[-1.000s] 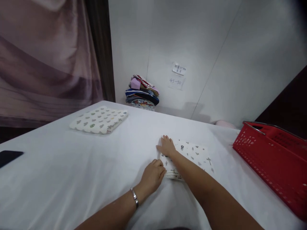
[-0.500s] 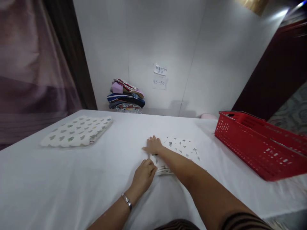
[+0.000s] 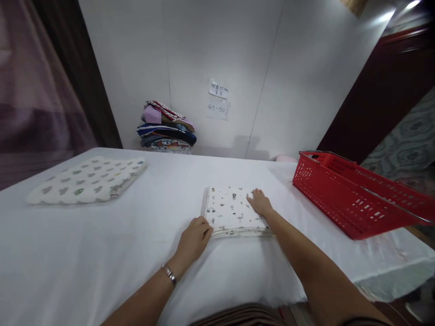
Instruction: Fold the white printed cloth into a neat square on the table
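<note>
A folded white cloth point(image 3: 231, 210) with small printed figures lies flat on the white-covered table point(image 3: 152, 253), its stacked layers showing along the near edge. My left hand point(image 3: 195, 235) is closed at the cloth's near left corner, fingers curled on its edge, a metal bracelet at the wrist. Spread across the right part of the cloth, my right hand point(image 3: 261, 203) rests palm down with its fingers apart. Part of the cloth's right side is hidden beneath that hand and forearm.
Another folded cloth point(image 3: 91, 181) with grey and green motifs lies at the left. At the right stands a red plastic basket point(image 3: 356, 199). A pile of folded fabrics point(image 3: 166, 129) sits by the wall, near paper notes point(image 3: 218, 108).
My right hand has slid from the cloth's left edge across to its right side, uncovering the printed top. My left hand stays at the near left corner. The whole view has shifted slightly.
</note>
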Tool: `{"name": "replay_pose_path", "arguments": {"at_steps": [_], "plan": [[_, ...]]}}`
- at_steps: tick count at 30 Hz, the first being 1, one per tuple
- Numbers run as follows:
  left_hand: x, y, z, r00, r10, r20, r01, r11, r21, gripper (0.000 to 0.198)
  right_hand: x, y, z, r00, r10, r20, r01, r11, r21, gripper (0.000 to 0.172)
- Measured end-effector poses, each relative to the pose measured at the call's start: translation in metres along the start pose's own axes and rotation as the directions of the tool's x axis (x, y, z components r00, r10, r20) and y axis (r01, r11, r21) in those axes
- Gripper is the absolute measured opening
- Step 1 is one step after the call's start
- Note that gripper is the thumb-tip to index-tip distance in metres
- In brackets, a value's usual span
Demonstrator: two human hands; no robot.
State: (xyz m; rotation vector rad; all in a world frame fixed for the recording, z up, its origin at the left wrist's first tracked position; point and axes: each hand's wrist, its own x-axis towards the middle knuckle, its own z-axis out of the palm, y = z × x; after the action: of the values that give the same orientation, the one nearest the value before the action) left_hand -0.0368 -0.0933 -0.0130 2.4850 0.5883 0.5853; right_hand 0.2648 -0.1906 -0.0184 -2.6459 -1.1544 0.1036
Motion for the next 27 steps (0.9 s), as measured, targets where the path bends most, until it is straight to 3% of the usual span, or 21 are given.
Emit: {"name": "replay_pose_path", "arguments": {"at_steps": [4, 7, 13, 16, 18, 23, 27], "plan": [[0.000, 0.004, -0.002, 1.000, -0.021, -0.007, 0.020, 1.000, -0.010, 0.027, 0.005, 0.004, -0.008, 1.000, 0.020, 0.017, -0.023, 0.971, 0.237, 0.045], [0.000, 0.005, -0.003, 0.999, -0.032, -0.006, 0.031, 0.999, -0.039, 0.027, -0.001, 0.018, -0.022, 0.995, 0.097, 0.029, -0.101, 0.940, 0.325, 0.047], [0.005, 0.007, -0.003, 0.993, -0.116, 0.005, 0.116, 0.992, -0.054, 0.035, -0.049, 0.060, -0.028, 0.948, 0.283, 0.147, -0.319, 0.821, 0.474, 0.060], [0.012, 0.007, -0.002, 0.987, -0.159, 0.010, 0.159, 0.987, -0.036, 0.032, -0.070, 0.067, -0.028, 0.920, 0.324, 0.222, -0.392, 0.752, 0.529, 0.064], [0.016, 0.007, -0.001, 0.981, -0.194, 0.014, 0.194, 0.981, -0.030, 0.028, -0.078, 0.067, -0.030, 0.901, 0.329, 0.283, -0.434, 0.704, 0.562, 0.058], [0.023, 0.004, 0.000, 0.935, -0.354, -0.034, 0.353, 0.935, -0.017, 0.021, -0.086, 0.059, -0.039, 0.850, 0.260, 0.458, -0.519, 0.560, 0.646, 0.033], [0.027, 0.003, -0.001, 0.868, -0.496, 0.028, 0.496, 0.868, -0.005, 0.048, -0.089, 0.058, -0.045, 0.809, 0.223, 0.543, -0.581, 0.443, 0.683, 0.032]]}}
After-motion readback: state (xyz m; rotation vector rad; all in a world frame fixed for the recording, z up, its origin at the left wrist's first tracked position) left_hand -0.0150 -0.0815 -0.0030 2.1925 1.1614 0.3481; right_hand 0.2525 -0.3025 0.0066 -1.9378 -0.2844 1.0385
